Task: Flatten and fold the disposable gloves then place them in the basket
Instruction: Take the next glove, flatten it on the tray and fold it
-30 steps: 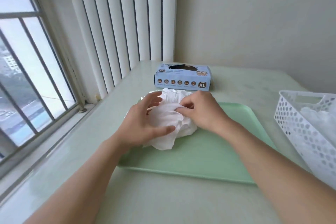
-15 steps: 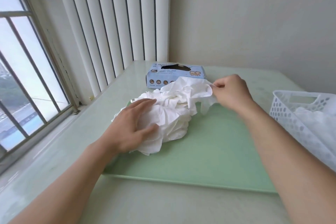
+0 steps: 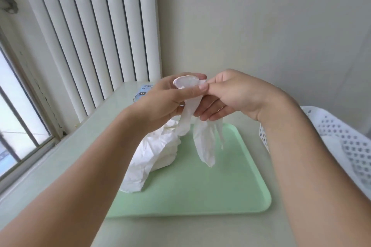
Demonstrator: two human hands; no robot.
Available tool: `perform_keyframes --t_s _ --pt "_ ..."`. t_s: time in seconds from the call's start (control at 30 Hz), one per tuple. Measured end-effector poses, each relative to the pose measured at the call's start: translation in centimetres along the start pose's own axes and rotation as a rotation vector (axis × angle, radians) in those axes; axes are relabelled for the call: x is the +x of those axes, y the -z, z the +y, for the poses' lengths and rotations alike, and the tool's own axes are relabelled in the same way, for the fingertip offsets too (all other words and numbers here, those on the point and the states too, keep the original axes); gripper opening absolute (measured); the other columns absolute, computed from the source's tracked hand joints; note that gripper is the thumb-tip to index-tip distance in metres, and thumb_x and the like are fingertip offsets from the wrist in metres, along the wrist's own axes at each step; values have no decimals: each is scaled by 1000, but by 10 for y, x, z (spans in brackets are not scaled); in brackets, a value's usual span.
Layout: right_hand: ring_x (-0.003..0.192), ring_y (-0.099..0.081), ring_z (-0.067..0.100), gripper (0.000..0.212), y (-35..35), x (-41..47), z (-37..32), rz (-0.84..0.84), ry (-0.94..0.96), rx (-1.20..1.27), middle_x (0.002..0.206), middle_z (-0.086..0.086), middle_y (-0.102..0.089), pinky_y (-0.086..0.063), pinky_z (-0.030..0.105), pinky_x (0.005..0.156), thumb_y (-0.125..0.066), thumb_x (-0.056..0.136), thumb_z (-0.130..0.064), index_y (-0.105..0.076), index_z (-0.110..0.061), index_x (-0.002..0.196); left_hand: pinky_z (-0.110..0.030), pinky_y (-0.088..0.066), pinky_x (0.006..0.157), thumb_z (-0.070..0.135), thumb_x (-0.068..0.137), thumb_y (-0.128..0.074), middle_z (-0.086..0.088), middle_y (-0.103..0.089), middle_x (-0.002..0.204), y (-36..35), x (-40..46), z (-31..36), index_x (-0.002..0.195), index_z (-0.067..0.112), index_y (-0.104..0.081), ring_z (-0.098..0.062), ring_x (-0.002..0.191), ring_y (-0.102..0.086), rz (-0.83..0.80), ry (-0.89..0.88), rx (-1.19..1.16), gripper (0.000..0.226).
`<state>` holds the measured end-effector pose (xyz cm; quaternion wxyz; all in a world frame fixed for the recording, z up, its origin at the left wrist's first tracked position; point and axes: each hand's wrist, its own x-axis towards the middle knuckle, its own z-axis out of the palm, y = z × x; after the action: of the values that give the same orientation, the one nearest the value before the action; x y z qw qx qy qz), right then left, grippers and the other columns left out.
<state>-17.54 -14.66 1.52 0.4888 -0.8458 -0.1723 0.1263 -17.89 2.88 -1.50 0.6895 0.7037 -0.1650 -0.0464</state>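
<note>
A white disposable glove hangs in the air above the green tray, fingers pointing down. My left hand and my right hand both pinch its cuff at the top, close together. A crumpled heap of more white gloves lies on the tray's left part, under my left forearm. The white perforated basket stands at the right edge, partly hidden by my right arm.
A blue glove box marked XL sits behind my left hand on the pale table. White vertical blinds and a barred window run along the left. A plain wall stands behind the table.
My right hand has pulled one glove up out of the heap. My left hand left the heap and rose to take the cuff too. The view tilted upward.
</note>
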Motion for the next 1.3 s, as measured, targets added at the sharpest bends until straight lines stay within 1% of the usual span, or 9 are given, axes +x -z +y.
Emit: perform_keyframes --t_s 0.2,0.3,0.37,0.47,0.6,0.73,0.87,1.1,1.3 --pt "79 -67 8 55 30 5 9 427 101 -168 86 -5 -70 -53 29 78 -88 68 -53 -70 -13 102 -35 -56 83 -3 90 -66 -8 -73 101 7 19 -18 110 18 -71 -23 87 -70 55 -104 -142 29" --pt "107 -68 12 83 19 15 19 192 27 -42 116 -5 -71 -50 33 96 -88 59 -62 -59 -28 129 -30 -60 74 -9 81 -66 -10 -70 108 8 18 -21 113 18 -70 -23 86 -70 -28 -124 -192 41" --pt "107 -72 21 65 8 19 22 12 12 134 113 2 -76 -55 38 97 -84 71 -48 -65 -21 126 -33 -60 74 -13 80 -57 -9 -69 119 10 18 -18 117 15 -68 -27 93 -70 -30 -122 -252 47" --pt "102 -74 25 39 0 20 15 71 80 299 110 11 -76 -58 38 90 -80 84 -22 -70 -8 119 -36 -60 80 -23 77 -46 -10 -69 126 13 18 -13 121 12 -66 -30 110 -67 19 -144 -193 60" --pt "83 -71 21 17 3 19 11 209 126 391 98 10 -76 -56 35 79 -77 85 -8 -71 -10 102 -32 -59 73 -10 71 -65 -3 -72 120 14 15 -2 118 16 -68 -24 100 -72 186 -178 -97 54" --pt "85 -71 22 34 12 12 12 229 131 359 104 11 -76 -56 38 80 -75 83 2 -67 -18 110 -34 -58 75 1 71 -82 -8 -74 108 12 11 2 118 12 -66 -25 90 -73 239 -103 -61 51" --pt "87 -75 21 52 17 8 11 187 81 270 105 12 -77 -58 31 72 -84 75 -9 -64 -17 122 -37 -60 87 5 90 -72 -13 -77 107 15 4 7 115 5 -71 -27 97 -75 193 -57 -18 25" --pt "86 -73 19 47 17 2 6 226 155 332 98 9 -77 -58 36 78 -81 80 -6 -64 -13 123 -38 -53 78 -1 93 -65 -13 -70 101 15 1 19 115 17 -72 -25 87 -66 138 -118 -19 29" --pt "105 -72 29 63 31 -14 -1 18 166 355 114 14 -75 -55 43 93 -86 69 -16 -64 -15 128 -35 -60 67 -4 96 -58 -14 -74 106 15 -12 30 122 14 -67 -22 84 -72 -46 -88 72 33"
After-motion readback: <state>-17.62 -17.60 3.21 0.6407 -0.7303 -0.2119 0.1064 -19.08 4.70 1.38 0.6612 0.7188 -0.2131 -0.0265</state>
